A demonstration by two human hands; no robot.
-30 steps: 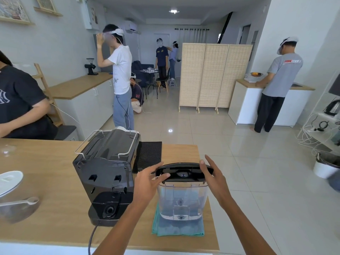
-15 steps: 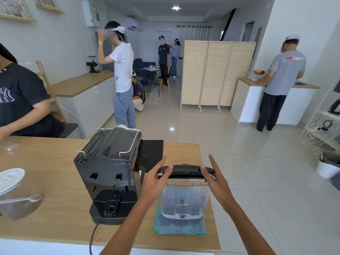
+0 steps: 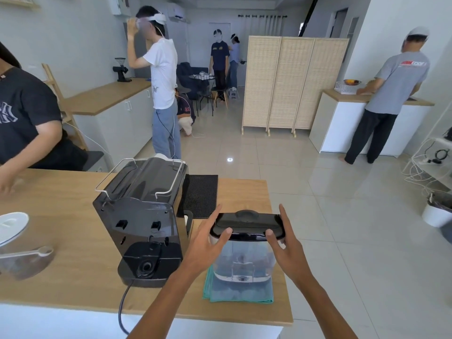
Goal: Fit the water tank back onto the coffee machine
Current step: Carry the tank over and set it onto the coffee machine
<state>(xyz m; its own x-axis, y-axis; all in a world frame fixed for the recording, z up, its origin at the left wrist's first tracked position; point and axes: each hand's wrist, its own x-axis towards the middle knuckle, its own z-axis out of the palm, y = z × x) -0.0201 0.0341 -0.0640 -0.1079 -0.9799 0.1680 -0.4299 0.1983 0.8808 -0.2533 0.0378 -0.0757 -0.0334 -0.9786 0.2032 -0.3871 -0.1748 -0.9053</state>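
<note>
The water tank [image 3: 244, 258] is clear plastic with a black lid [image 3: 247, 222] and stands upright on a teal cloth [image 3: 238, 293] near the counter's right end. My left hand [image 3: 208, 243] grips the lid's left end, thumb on its front rim. My right hand [image 3: 285, 243] grips the right end the same way. I cannot tell if the tank's base still touches the cloth. The black coffee machine [image 3: 144, 216] stands just left of the tank with its back toward me, showing an empty rear base with a round valve [image 3: 146, 266].
A black rubber mat [image 3: 201, 194] lies behind the tank. The machine's power cord [image 3: 122, 307] hangs over the counter's front edge. A white lid and a metal scoop [image 3: 29, 252] lie far left. A seated person's arm [image 3: 24, 152] reaches over the counter's left end. Others stand beyond.
My fingers spread apart half a second ago; now both thumbs press on the lid's front rim. The view has dipped and drawn closer to the tank.
</note>
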